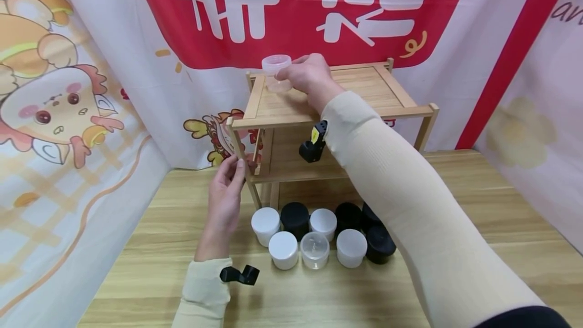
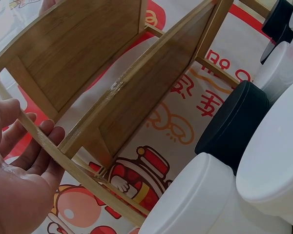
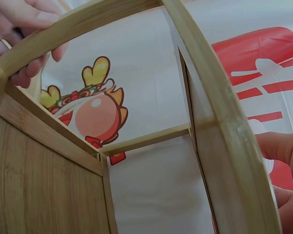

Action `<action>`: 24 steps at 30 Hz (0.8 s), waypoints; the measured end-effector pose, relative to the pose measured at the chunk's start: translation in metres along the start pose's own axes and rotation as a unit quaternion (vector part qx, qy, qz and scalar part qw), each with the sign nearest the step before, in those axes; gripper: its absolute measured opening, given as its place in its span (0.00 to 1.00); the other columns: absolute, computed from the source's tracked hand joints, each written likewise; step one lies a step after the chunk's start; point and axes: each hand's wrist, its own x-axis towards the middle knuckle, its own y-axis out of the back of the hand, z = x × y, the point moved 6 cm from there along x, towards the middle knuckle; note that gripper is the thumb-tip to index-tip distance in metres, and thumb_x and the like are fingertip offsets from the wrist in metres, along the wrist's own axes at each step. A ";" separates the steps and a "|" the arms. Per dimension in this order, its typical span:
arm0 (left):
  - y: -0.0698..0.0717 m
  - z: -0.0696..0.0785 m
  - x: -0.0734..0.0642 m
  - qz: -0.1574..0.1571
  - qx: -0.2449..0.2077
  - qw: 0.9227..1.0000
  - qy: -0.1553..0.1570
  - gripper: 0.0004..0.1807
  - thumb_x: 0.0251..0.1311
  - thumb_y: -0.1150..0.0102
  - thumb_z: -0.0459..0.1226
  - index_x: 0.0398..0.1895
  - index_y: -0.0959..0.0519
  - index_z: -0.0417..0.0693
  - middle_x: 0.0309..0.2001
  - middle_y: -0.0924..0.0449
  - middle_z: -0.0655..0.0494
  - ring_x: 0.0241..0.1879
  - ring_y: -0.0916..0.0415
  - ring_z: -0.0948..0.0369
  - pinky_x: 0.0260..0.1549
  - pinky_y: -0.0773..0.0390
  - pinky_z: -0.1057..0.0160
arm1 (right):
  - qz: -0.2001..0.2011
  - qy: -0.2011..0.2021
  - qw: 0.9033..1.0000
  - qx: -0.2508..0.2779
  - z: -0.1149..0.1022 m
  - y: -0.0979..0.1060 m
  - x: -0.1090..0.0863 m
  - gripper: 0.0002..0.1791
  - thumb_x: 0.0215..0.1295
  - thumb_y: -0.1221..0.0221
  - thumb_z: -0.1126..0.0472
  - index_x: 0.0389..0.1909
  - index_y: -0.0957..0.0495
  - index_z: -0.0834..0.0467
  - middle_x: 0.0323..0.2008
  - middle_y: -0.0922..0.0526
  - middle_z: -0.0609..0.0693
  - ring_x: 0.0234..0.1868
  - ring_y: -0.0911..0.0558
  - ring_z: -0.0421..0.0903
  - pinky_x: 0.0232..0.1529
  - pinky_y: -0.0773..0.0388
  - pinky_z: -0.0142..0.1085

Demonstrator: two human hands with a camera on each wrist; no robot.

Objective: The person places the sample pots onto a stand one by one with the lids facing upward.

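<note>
My right hand [image 1: 314,79] holds a clear plastic jar with a translucent lid [image 1: 273,67] by its side. The jar is upright at the left end of the wooden rack's top shelf [image 1: 364,85]; whether its base touches the wood I cannot tell. Lower down, my left hand [image 1: 224,194] grips the rack's front left post. In the left wrist view the thumb and fingers [image 2: 31,161] lie on either side of that post [image 2: 83,178]. The right wrist view shows only part of the right hand [image 3: 289,163], beyond the shelf edge.
Several lidded jars cluster on the table before the rack: white ones [image 1: 283,250], black ones [image 1: 295,219], and clear or translucent ones [image 1: 315,250]. The lower shelf [image 1: 296,153] sits beneath the top one. A printed curtain [image 1: 150,29] hangs behind and at the sides.
</note>
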 end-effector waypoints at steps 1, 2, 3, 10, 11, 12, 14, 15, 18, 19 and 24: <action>0.000 0.000 0.000 0.000 -0.001 1.000 0.000 0.23 0.84 0.49 0.45 0.75 0.29 0.46 0.64 0.27 0.53 0.65 0.28 0.61 0.73 0.28 0.63 | 0.001 0.000 1.000 -0.002 0.000 0.000 -0.001 0.31 0.69 0.28 0.49 0.70 0.24 0.44 0.69 0.25 0.43 0.66 0.28 0.42 0.66 0.20 0.34; 0.000 0.000 0.000 0.000 -0.002 1.000 -0.002 0.23 0.84 0.49 0.45 0.74 0.29 0.47 0.64 0.26 0.52 0.65 0.28 0.60 0.73 0.28 0.63 | 0.003 0.000 1.000 -0.005 -0.001 -0.001 -0.001 0.31 0.69 0.28 0.48 0.70 0.24 0.44 0.70 0.25 0.43 0.66 0.28 0.42 0.66 0.20 0.34; 0.000 -0.001 0.001 0.000 -0.003 1.000 -0.003 0.22 0.84 0.49 0.45 0.74 0.28 0.47 0.64 0.26 0.52 0.65 0.28 0.60 0.72 0.27 0.63 | 0.003 0.000 1.000 -0.006 -0.001 -0.001 -0.001 0.31 0.69 0.28 0.48 0.70 0.25 0.44 0.70 0.25 0.43 0.66 0.28 0.42 0.66 0.20 0.34; 0.001 -0.001 0.002 0.002 -0.004 1.000 -0.005 0.21 0.83 0.47 0.45 0.72 0.26 0.48 0.63 0.25 0.53 0.63 0.27 0.61 0.71 0.26 0.63 | 0.003 0.010 1.000 -0.019 -0.004 -0.005 -0.001 0.30 0.71 0.30 0.49 0.72 0.25 0.46 0.70 0.25 0.45 0.67 0.28 0.43 0.66 0.20 0.34; 0.001 -0.001 0.002 0.002 -0.004 1.000 -0.005 0.21 0.83 0.48 0.45 0.72 0.27 0.48 0.63 0.25 0.53 0.63 0.27 0.61 0.72 0.26 0.63 | 0.002 0.011 1.000 -0.020 -0.005 -0.006 -0.001 0.31 0.71 0.30 0.49 0.72 0.25 0.47 0.70 0.25 0.45 0.67 0.28 0.43 0.66 0.20 0.34; 0.000 -0.001 0.002 0.001 -0.004 1.000 -0.005 0.22 0.84 0.48 0.45 0.72 0.27 0.47 0.63 0.25 0.53 0.63 0.27 0.61 0.72 0.27 0.63 | 0.001 0.012 1.000 -0.023 -0.005 -0.006 -0.001 0.31 0.72 0.31 0.48 0.73 0.26 0.47 0.71 0.25 0.45 0.68 0.28 0.43 0.67 0.20 0.34; 0.000 -0.001 0.002 0.001 -0.004 1.000 -0.005 0.23 0.84 0.48 0.45 0.74 0.28 0.45 0.62 0.25 0.54 0.63 0.27 0.61 0.72 0.27 0.63 | -0.001 0.013 0.999 -0.031 -0.007 -0.007 0.000 0.31 0.72 0.31 0.48 0.73 0.26 0.47 0.71 0.25 0.46 0.69 0.28 0.43 0.68 0.21 0.35; 0.000 -0.001 0.002 0.002 -0.004 1.000 -0.005 0.23 0.84 0.48 0.44 0.74 0.29 0.44 0.62 0.25 0.54 0.63 0.27 0.61 0.72 0.27 0.63 | -0.001 0.013 0.999 -0.036 -0.007 -0.008 0.000 0.31 0.72 0.31 0.48 0.74 0.26 0.47 0.72 0.25 0.46 0.69 0.28 0.43 0.68 0.21 0.35; 0.001 -0.001 0.002 0.002 -0.004 1.000 -0.002 0.25 0.84 0.48 0.44 0.76 0.31 0.42 0.62 0.25 0.56 0.64 0.27 0.61 0.73 0.28 0.62 | 0.000 0.012 0.999 -0.046 -0.007 -0.008 0.000 0.32 0.72 0.32 0.47 0.74 0.26 0.46 0.73 0.26 0.45 0.70 0.29 0.43 0.69 0.21 0.36; 0.001 -0.001 0.002 0.003 -0.004 1.000 -0.001 0.26 0.84 0.48 0.44 0.76 0.31 0.42 0.62 0.25 0.56 0.64 0.27 0.61 0.74 0.28 0.61 | 0.000 0.012 0.999 -0.047 -0.008 -0.009 0.000 0.32 0.72 0.32 0.47 0.74 0.26 0.46 0.73 0.26 0.45 0.70 0.29 0.43 0.69 0.21 0.36; 0.001 -0.001 0.003 0.005 -0.003 1.000 0.003 0.24 0.83 0.47 0.46 0.74 0.28 0.47 0.63 0.25 0.55 0.65 0.28 0.60 0.74 0.28 0.61 | 0.000 0.013 0.999 -0.046 -0.008 -0.009 0.000 0.32 0.72 0.31 0.46 0.74 0.26 0.46 0.73 0.26 0.45 0.69 0.28 0.43 0.68 0.21 0.35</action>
